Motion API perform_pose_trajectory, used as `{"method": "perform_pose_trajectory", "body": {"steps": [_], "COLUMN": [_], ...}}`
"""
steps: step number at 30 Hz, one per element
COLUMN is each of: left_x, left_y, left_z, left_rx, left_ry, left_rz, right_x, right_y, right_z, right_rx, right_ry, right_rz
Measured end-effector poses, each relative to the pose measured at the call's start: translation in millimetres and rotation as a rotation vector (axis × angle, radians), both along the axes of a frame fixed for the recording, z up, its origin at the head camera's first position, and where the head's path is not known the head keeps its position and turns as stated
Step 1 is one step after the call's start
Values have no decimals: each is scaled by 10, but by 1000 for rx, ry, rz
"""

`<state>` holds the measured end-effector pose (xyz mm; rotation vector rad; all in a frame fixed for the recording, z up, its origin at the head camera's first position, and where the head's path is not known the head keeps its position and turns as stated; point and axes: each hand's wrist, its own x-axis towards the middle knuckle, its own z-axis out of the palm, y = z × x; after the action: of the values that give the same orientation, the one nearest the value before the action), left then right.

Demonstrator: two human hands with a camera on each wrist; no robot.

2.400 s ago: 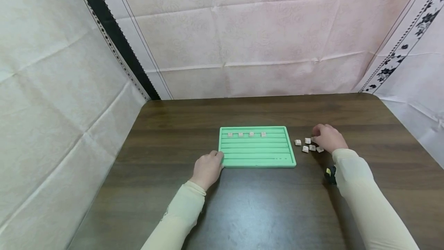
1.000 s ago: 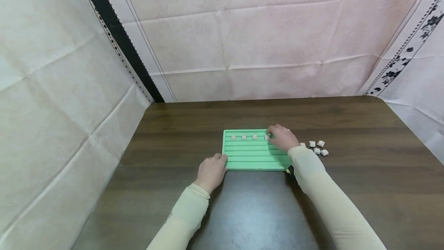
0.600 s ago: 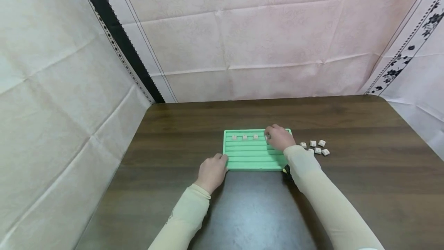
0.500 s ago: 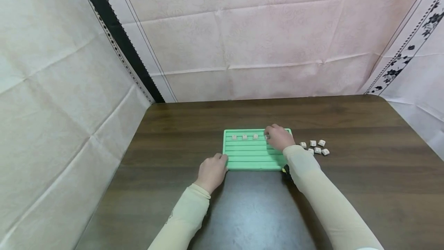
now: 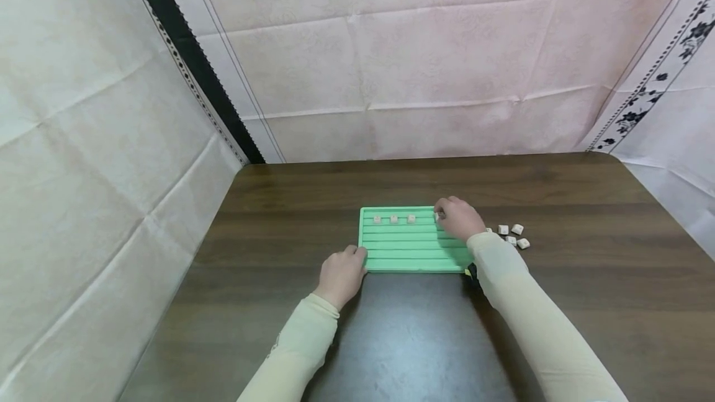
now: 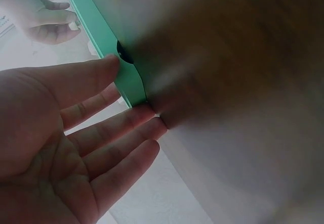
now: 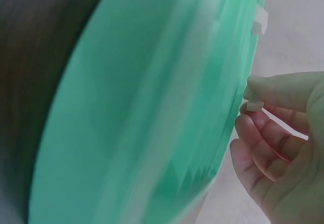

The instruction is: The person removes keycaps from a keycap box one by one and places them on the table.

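A light green ridged tray [image 5: 413, 253] lies on the table. My left hand [image 5: 341, 275] grips its near left corner; in the left wrist view, the thumb [image 6: 96, 75] presses on the tray's near side. Three small white tiles [image 5: 393, 219] sit along the tray's top ridge, their markings too small to read. Right of them, above that ridge, my right hand [image 5: 459, 218] pinches a white tile [image 7: 254, 105] between thumb and fingertips. The hand covers the tray's upper right part. Two seated tiles [image 7: 260, 20] show in the right wrist view.
Several loose white tiles [image 5: 511, 241] lie right of the tray, partly behind my right sleeve. The dark brown wooden table [image 5: 391, 334] runs back to pale cloth hangings [image 5: 447, 79]. A dark thing with a yellow spot [image 5: 471, 272] is at the right wrist.
My right hand has come from the loose tiles to the tray's top ridge, edged left, then shifted slightly right in the last half second. The left hand has kept its grip on the tray.
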<state>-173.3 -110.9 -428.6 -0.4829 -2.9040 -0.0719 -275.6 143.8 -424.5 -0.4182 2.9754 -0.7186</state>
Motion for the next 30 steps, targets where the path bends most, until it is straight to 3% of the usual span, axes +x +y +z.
{"method": "perform_pose_trajectory", "body": {"steps": [14, 24, 30], "left_x": [-1, 13, 6], "left_y": [4, -31, 5], "left_z": [-6, -9, 8], "left_rx": [-3, -3, -2], "left_ry": [-9, -1, 24], "left_rz": [8, 14, -13], "right_x": [65, 177, 273], "right_y": [530, 968, 1273], "right_z": [113, 119, 146], "right_rx": [5, 32, 62], "right_ry": [2, -18, -5], "right_rz": [-82, -163, -187]}}
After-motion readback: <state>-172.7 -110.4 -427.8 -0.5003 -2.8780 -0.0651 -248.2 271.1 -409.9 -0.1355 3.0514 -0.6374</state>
